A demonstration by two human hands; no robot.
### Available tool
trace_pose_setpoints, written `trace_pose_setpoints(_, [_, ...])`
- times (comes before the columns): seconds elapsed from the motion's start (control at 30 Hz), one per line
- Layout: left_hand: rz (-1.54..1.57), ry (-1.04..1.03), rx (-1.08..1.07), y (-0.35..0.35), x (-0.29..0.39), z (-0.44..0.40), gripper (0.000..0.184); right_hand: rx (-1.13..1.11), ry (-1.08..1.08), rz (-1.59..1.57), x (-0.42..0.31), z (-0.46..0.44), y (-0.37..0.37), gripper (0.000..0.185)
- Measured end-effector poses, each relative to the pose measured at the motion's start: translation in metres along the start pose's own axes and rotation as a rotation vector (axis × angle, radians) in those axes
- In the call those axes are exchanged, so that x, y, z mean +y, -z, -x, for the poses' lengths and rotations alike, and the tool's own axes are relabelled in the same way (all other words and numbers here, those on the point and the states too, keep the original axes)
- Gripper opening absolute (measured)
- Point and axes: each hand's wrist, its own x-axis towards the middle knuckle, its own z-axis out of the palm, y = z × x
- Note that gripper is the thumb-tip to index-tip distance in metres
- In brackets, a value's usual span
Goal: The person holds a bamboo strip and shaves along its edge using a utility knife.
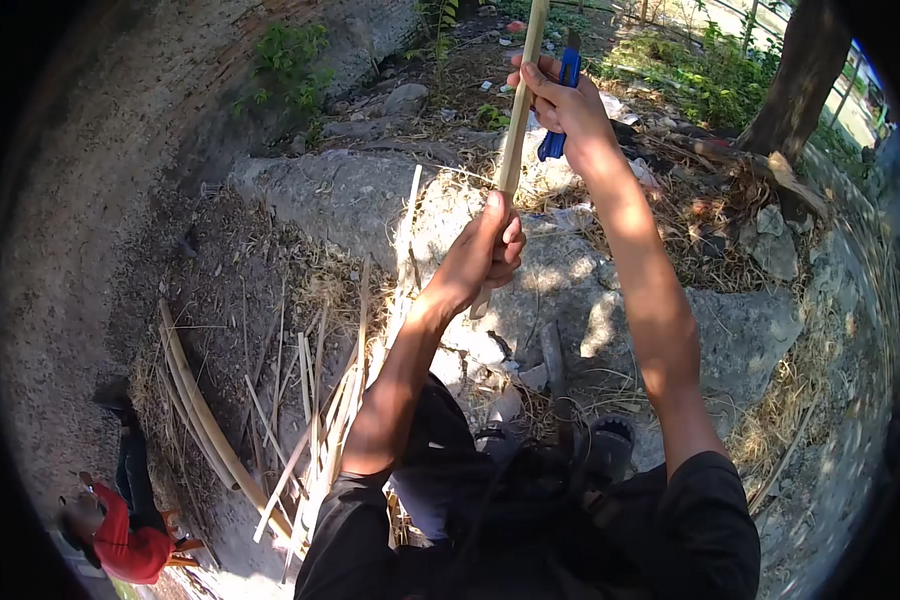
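Note:
A long pale strip of split bamboo (516,150) rises at a slight slant in front of me. Its upper end runs out of the top of the view. My left hand (482,255) is closed around its lower part, with a short end showing below the fist. Higher up, my right hand (568,108) grips a blue utility knife (569,68) in its curled fingers. The right thumb and fingertips also touch the strip. The knife's tip points upward, just right of the strip. How far its blade extends is hard to make out.
Loose bamboo strips (345,400) lie beside my left arm, with longer curved poles (205,410) farther left. A rough stone slab (320,195) crosses ahead. At the lower left a person in red (135,545) sits. A tree trunk (798,85) stands at the upper right.

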Motion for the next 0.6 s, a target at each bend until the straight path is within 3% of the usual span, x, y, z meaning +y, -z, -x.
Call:
trace_pose_setpoints(0.07, [0.042,0.027,-0.021,0.004,0.002,0.002,0.060,-0.016,0.023,-0.030,-0.002,0.002,0.000,0.023])
trace_pose_setpoints(0.13, [0.125,0.080,-0.195,0.011,0.004,0.005,0.059,-0.010,0.027,-0.052,-0.007,0.002,0.001,0.023])
trace_pose_setpoints(0.6, [0.269,0.103,-0.284,0.006,0.009,0.017,0.057,-0.025,0.068,-0.106,-0.025,-0.004,0.003,0.022])
